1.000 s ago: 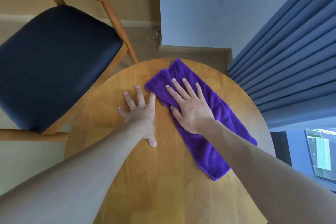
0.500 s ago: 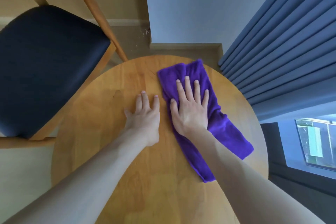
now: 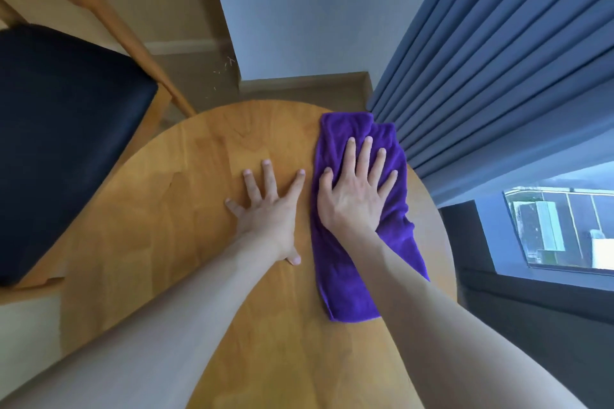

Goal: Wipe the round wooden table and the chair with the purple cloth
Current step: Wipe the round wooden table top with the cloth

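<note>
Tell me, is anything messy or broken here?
Nothing looks broken or spilled. The right hand presses the purple cloth flat on the round wooden table; the left hand rests on bare wood. Only oddity: small pale bits of debris on the floor by the wall corner.

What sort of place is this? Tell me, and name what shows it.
Likely a room in a home or flat, in a corner by a window: a small round wooden table beside a cushioned wooden chair, pleated blue curtains and a window looking down on rooftops.
</note>
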`<state>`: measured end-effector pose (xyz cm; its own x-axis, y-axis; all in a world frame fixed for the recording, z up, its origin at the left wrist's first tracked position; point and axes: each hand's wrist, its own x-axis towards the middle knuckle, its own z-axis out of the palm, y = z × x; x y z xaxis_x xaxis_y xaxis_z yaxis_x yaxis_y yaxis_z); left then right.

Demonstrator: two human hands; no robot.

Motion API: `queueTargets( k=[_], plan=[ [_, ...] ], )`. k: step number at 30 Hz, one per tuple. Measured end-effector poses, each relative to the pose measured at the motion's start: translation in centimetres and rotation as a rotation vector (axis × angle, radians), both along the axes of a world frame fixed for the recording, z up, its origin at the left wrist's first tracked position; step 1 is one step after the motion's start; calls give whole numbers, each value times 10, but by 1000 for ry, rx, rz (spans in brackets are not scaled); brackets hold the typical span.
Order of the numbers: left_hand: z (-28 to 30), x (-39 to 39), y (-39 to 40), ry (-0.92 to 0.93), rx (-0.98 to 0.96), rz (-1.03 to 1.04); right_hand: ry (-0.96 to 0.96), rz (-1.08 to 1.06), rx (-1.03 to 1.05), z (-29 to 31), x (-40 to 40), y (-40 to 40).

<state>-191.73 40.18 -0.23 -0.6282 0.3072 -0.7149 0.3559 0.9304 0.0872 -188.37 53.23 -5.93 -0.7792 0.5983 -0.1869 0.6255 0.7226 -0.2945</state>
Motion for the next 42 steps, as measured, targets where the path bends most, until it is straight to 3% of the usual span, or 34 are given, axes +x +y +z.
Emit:
queueTargets(
  k=[6, 9, 12, 15, 18, 21, 25, 31, 38, 40, 42],
  plan=[
    [3, 1, 0, -12, -27, -6, 61, 480, -20, 4, 43, -8],
    [3, 1, -1, -14, -37, -3, 54, 570, 24, 0, 81, 19],
    [2, 0, 0, -16, -37, 10, 28, 274, 46, 3, 92, 42],
    [0, 1, 1, -14, -38, 18, -7, -71, 20, 5, 52, 41],
    [-1, 1, 0, -16, -48, 22, -5, -144, -47, 8, 3, 25],
    [-3, 0, 0, -13, -36, 19, 7, 121, -1, 7, 0, 12],
    [-3, 1, 0, -1, -45, -12, 3, 599, 49, 2, 57, 25],
    [-2, -2, 3, -20, -51, 2, -4, 946, 137, 1, 89, 96],
    [3, -4, 15, -14, -91, 26, -13, 225, 78, 2, 26, 37],
    [4, -4, 16, -15, -88, 26, 0, 208, 53, 3, 28, 16],
    [3, -4, 15, -15, -78, 29, 6, 356, 53, 2, 46, 2]
  ],
)
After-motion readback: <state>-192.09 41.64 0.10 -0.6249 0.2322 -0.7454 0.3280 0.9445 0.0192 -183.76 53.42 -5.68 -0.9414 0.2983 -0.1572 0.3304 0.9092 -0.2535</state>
